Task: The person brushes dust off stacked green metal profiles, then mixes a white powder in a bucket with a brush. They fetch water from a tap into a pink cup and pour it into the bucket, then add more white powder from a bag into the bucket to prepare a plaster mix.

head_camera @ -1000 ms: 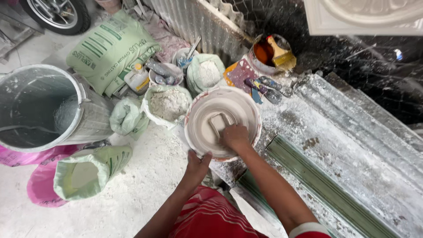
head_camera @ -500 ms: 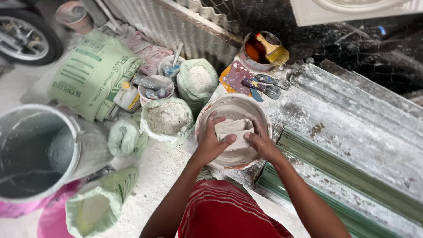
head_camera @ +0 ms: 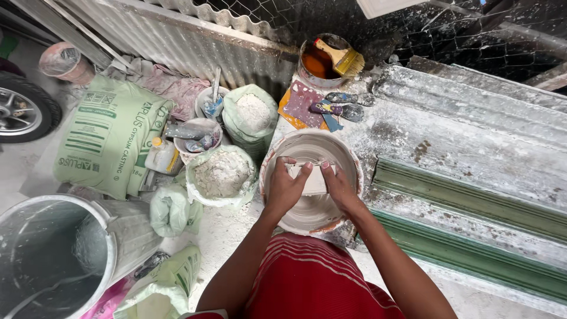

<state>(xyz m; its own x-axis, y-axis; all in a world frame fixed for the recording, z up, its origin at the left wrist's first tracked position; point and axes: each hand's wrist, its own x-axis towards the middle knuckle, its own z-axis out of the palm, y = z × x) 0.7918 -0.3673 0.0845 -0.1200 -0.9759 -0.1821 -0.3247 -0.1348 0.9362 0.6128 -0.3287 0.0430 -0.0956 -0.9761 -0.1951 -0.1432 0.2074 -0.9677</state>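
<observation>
Dusty floor, green-printed sack [head_camera: 109, 139], hands gripping slab [head_camera: 313, 180]

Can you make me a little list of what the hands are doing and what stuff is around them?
left hand: holds the left end of a flat white scraper, inside the bowl
right hand: holds the scraper's right end
bowl: round, coated in white plaster
left of bowl: open bag of white powder
behind bowl: tin with a brush
far left: big grey bucket
</observation>
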